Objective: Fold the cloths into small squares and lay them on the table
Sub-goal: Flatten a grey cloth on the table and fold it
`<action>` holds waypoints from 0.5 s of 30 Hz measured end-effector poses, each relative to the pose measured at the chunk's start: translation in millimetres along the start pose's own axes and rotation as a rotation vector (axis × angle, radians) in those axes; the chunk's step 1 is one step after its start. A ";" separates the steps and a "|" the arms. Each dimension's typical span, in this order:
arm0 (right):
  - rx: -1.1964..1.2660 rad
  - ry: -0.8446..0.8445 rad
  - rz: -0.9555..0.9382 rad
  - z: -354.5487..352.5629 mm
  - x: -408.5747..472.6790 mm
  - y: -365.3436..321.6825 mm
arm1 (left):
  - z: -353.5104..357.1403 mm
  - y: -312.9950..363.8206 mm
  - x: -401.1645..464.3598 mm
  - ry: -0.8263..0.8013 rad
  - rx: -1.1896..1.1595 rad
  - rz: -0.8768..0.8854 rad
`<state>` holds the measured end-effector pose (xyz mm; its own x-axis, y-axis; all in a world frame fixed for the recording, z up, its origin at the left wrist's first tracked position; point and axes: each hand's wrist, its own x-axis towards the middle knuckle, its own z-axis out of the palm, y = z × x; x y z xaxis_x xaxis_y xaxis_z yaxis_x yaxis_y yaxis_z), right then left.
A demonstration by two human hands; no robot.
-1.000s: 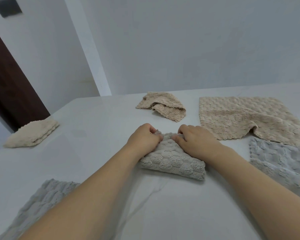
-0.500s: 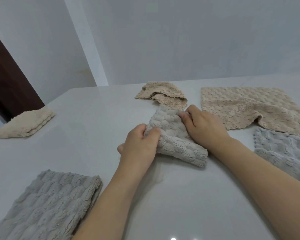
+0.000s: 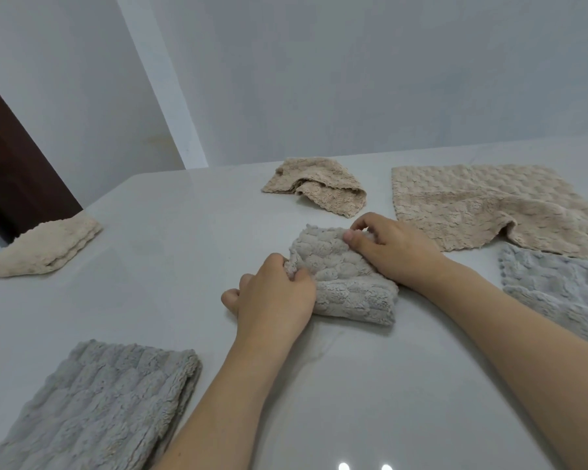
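Head view of a white table [image 3: 170, 252] on which both hands work a folded grey cloth [image 3: 345, 283] at the centre. Left hand [image 3: 274, 295] grips the cloth's left edge, thumb and fingers curled into the pile; right hand [image 3: 392, 247] pinches the cloth's far corner between thumb and fingertips. Hands are apart, one at each end of the folded cloth, which rests on the table. At near left lies a second grey cloth [image 3: 99, 407], folded flat. At far left sits a folded beige cloth [image 3: 46, 245]. Beyond the hands lies a loosely crumpled beige cloth [image 3: 314, 184]. At far right a large beige cloth [image 3: 482, 205] lies spread open, one near edge rumpled, and just near of it another grey cloth [image 3: 557, 286] lies spread.
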<state>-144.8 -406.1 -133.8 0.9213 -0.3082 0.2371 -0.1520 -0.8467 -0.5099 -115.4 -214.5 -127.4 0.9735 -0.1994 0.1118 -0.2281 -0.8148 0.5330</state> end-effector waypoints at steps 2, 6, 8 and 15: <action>0.006 -0.013 0.009 -0.5 0.7 0.0 | -1.6 -2.3 0.0 0.060 -0.037 -0.006; 0.037 -0.029 0.004 1.8 0.5 -0.2 | -5.9 -3.2 -2.2 0.154 -0.093 0.008; 0.050 -0.020 0.012 1.8 0.8 0.2 | -4.6 -2.3 -5.3 0.187 -0.024 0.057; -0.014 0.028 0.012 6.1 1.7 0.4 | 4.7 18.3 -39.0 0.197 -0.131 0.603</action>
<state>-141.1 -404.3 -138.6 0.9090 -0.3301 0.2546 -0.1677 -0.8487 -0.5015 -157.6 -224.2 -126.0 0.6625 -0.4875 0.5688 -0.7442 -0.5152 0.4252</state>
